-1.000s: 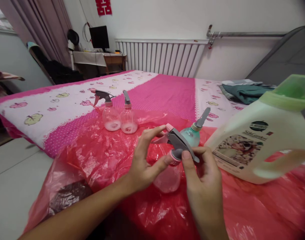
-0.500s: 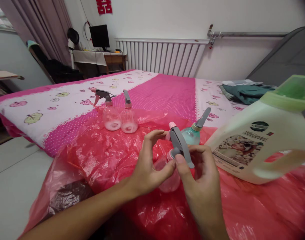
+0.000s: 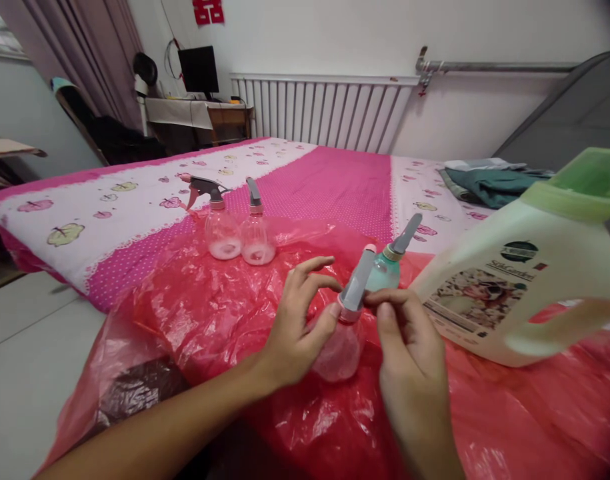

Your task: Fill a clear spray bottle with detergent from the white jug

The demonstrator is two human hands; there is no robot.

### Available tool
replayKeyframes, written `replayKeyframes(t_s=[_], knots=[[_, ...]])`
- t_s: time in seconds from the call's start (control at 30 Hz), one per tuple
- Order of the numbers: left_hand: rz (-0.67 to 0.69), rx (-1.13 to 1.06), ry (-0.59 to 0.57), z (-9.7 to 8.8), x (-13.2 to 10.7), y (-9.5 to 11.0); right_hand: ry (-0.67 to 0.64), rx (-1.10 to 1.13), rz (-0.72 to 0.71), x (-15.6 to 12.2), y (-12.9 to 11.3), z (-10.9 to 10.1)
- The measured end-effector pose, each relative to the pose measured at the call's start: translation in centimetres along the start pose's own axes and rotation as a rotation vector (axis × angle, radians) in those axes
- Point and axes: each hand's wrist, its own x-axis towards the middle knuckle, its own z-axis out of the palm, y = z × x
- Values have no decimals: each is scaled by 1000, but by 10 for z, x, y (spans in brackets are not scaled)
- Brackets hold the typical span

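A clear pinkish spray bottle (image 3: 339, 353) with a grey trigger head stands on the red plastic sheet in front of me. My left hand (image 3: 305, 317) is curled about its collar from the left, thumb and forefinger at the neck. On the other side, my right hand (image 3: 409, 340) has bent fingers with the fingertips at the base of the spray head; part of the contact is hidden. Just behind is a green spray bottle (image 3: 385, 272) with a grey head. Farther left, two clear spray bottles, one (image 3: 223, 237) beside the other (image 3: 258, 240), hold whitish foamy liquid.
A large white detergent jug (image 3: 505, 280) with a green cap stands close on the right. The red plastic sheet (image 3: 185, 320) covers the near part of the bed (image 3: 329, 180). Folded clothes (image 3: 495, 183) lie at the back right; a radiator (image 3: 325, 113) is against the wall.
The grey spray head has turned, its pink nozzle now pointing away to the right. My right fingers have shifted from the head's lever to beside its base.
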Motion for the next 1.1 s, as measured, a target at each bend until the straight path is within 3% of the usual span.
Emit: replayKeyframes(t_s=[0.57,0.87,1.1], knots=[[-30,-81,5,4,2,2,-61,9,22,1,4,0],[-31,-117,0,3,3,-2,-130,-40,167,3,4,0],[-16,-136,-4,3,3,-4,-161,-65,193,3,4,1]])
